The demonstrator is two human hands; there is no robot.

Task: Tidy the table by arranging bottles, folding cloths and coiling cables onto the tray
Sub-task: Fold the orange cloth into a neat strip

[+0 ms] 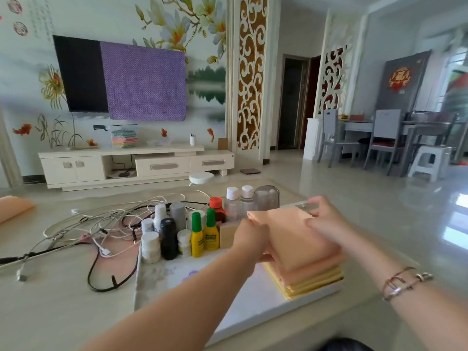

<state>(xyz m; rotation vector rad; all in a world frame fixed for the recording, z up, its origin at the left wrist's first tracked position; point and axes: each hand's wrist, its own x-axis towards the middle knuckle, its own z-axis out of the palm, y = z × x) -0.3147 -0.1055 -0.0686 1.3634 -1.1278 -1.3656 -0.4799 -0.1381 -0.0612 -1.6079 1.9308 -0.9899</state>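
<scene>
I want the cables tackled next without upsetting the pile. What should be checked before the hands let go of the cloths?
1. Stack of folded cloths sits on the tray: ok.
2. Stack edges squared: not ok, layers are offset.
3. Left hand and right hand free: not ok, both on the top cloth.
4. Bottles upright and grouped: ok.
5. Cables coiled: not ok, tangled on the table.
6. Bare tray space for coils: ok, near front.

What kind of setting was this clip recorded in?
Most likely a home living room that opens onto a dining area. A wall-mounted television hangs above a low cream media cabinet against a floral mural, and a dining table with grey chairs stands at the far right.
</scene>
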